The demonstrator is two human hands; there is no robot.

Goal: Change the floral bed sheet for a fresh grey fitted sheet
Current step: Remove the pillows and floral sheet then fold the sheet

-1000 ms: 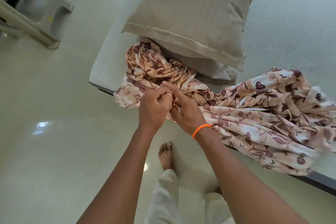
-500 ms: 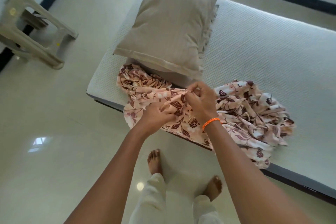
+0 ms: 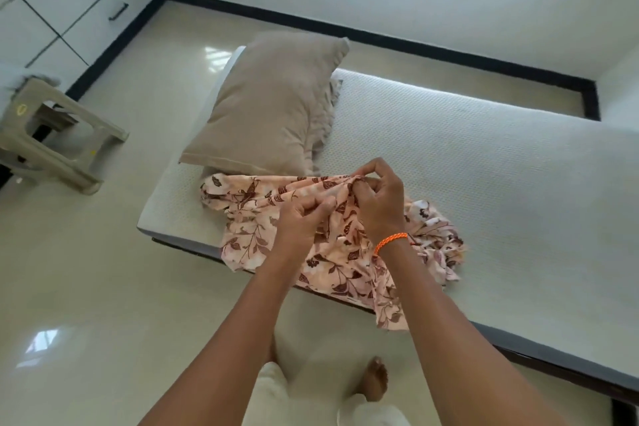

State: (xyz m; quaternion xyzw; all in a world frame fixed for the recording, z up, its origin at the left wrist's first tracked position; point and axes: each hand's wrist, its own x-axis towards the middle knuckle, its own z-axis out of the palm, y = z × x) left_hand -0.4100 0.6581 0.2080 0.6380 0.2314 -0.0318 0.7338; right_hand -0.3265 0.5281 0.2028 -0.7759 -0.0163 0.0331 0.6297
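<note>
- The floral sheet [image 3: 311, 239] is now bunched into a much tighter heap than a second ago, when it was spread far along the near edge of the mattress [image 3: 484, 166]; it lies at the near edge, just below the pillow [image 3: 269, 107], with one flap hanging over the side.
- An upper fold is pinched by the right hand [image 3: 378, 204], fingers curled round the cloth (an orange wristband [image 3: 390, 241] marks this arm).
- A fold beside it is gripped by the left hand [image 3: 304, 221], thumb and fingers pressed together on the fabric, as before.
- The mattress is seen stripped bare, so removal is judged nearly done.
- No grey fitted sheet can be identified with certainty; grey cloth at the top edge is too blurred to name.
- A plastic stool [image 3: 52, 135] stands on the floor, well apart.
</note>
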